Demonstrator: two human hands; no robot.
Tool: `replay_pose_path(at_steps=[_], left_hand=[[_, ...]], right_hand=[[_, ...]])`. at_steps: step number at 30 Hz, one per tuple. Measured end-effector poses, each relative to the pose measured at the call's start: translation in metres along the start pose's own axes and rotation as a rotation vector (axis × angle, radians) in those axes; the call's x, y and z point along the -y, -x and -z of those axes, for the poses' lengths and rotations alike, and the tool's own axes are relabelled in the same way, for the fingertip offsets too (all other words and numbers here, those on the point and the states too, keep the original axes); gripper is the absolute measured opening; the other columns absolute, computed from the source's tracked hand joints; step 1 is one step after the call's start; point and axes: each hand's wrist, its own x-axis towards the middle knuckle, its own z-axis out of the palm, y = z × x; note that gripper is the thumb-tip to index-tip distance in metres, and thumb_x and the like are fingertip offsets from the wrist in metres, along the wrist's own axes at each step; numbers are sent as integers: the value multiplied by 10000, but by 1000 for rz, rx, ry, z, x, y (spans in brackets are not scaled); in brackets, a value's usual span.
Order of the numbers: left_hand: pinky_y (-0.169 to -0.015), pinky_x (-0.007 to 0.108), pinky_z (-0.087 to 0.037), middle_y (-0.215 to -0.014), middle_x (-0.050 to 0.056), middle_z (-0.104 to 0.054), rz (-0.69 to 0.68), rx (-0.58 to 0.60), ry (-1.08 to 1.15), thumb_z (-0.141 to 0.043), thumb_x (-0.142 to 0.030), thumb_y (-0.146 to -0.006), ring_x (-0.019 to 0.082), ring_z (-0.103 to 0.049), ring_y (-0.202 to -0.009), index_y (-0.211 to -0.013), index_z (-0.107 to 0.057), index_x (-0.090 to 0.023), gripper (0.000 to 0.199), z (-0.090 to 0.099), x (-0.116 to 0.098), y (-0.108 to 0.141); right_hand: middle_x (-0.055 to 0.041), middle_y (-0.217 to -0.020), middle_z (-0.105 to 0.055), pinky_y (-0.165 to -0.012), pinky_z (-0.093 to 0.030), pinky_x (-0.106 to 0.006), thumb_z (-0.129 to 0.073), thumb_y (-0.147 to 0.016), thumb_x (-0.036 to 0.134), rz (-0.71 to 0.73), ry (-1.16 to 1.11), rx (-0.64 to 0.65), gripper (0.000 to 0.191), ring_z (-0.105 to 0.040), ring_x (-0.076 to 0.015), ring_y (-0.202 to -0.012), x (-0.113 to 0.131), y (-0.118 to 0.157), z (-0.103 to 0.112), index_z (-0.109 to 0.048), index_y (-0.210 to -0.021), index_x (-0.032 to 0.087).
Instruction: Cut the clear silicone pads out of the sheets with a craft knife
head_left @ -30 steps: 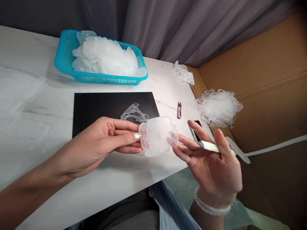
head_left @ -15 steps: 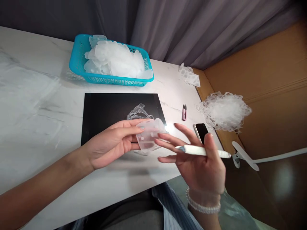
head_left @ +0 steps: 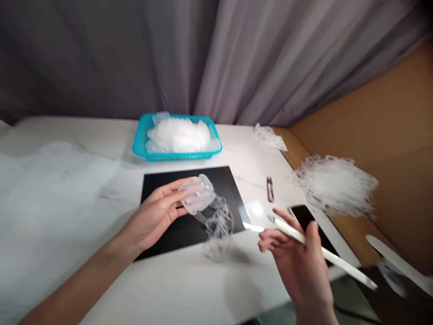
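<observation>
My left hand (head_left: 165, 205) pinches a thin, translucent plastic piece (head_left: 198, 194) with small holes between thumb and fingers, above a black mat (head_left: 162, 243). Just right of that piece, a tangle of clear plastic strips (head_left: 218, 221) lies over the mat and its front edge; whether it touches the held piece I cannot tell. My right hand (head_left: 294, 248), palm up and slightly blurred, holds a white pen-shaped tool (head_left: 291, 230) with a grey tip, between thumb and fingers. The tool's tip points up and left.
A blue basket (head_left: 182, 156) heaped with translucent pieces stands behind the mat. To the right are small thread snips (head_left: 270, 189), a phone (head_left: 304, 216) and a pile of clear plastic scraps (head_left: 338, 185). More plastic (head_left: 269, 136) lies near the curtain (head_left: 253, 58).
My view has tilted upward. My right hand has moved away from the plastic piece, to the right, still with the pen-shaped tool. Strips beside the piece now show as a loose tangle.
</observation>
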Motion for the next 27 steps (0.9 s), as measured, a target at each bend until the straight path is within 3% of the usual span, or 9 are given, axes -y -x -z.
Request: replay_pose_path(at_steps=[4,6,8,10,14,18,20,23,27], left_hand=[[-1135,362,-405,-1436,66,-586,-707,-404,-538,-549,-356,-967,245,-526,-1339,-1393,-559,-210,451,29,-58,-33],[-1157,371,-368,-1454,44,-571,-933,-487,-876,-460,-334,-997,244,-501,-1362,-1393,-565,-223,425,36,-92,-60],[-1186,398,-316,-1504,58,-516,-988,-451,-1167,-366,-256,-1010,242,-400,-1440,-1435,-522,-205,455,39,-118,-92],[-1204,465,-260,-1534,71,-473,-879,-325,-1377,-385,-200,-978,263,-272,-1502,-1467,-484,-210,499,40,-127,-121],[-1202,546,-215,-1616,119,-311,-787,-235,-1465,-491,-196,-895,334,-172,-1522,-1493,-445,-176,601,48,-106,-140],[-1227,511,-180,-1666,98,-182,-799,-335,-1440,-433,-269,-934,299,-101,-1541,-1546,-341,-188,624,63,-74,-110],[-1214,490,-239,-1653,91,-239,-785,-377,-1414,-434,-313,-943,304,-187,-1526,-1522,-386,-206,591,66,-58,-89],[-1117,455,-402,-1529,104,-471,-708,-370,-1351,-452,-358,-937,305,-499,-1353,-1424,-519,-217,511,62,-28,-62],[-950,421,-524,-1286,143,-662,-473,-233,-1212,-507,-360,-904,281,-667,-1085,-1372,-571,-178,506,40,26,-40]], right_hand=[[-92,-674,-743,-599,-558,-334,-565,-881,652,-49,-23,-2,494,-679,-219,-553,-20,-17,1,-670,-1018,189],[-97,-681,-743,-600,-553,-337,-616,-850,643,-78,-26,44,476,-682,-224,-567,-26,-20,-3,-666,-952,181],[-107,-693,-745,-598,-549,-348,-651,-810,663,-88,-11,92,484,-693,-242,-593,-31,-19,-8,-648,-877,183],[-124,-755,-755,-624,-557,-371,-631,-815,679,-69,80,137,486,-714,-263,-661,-35,-15,-11,-613,-787,194],[-113,-938,-744,-823,-560,-437,-602,-900,537,219,536,262,346,-709,-306,-983,-42,-13,-12,-584,-750,225],[-129,-1340,-627,-939,-528,-534,-759,-799,308,552,1030,486,200,-524,-368,-1315,-40,-30,-15,-588,-883,244],[-158,-1517,-472,-972,-513,-567,-866,-677,256,635,1218,592,389,-412,-402,-1403,-40,-45,-21,-552,-904,230],[-184,-1574,-377,-968,-516,-549,-920,-606,264,732,1353,663,526,-433,-390,-1372,-44,-71,-33,-502,-923,225],[-144,-1408,-543,-830,-534,-407,-836,-708,198,814,1254,649,433,-522,-315,-1222,-58,-98,-48,-460,-918,240]])
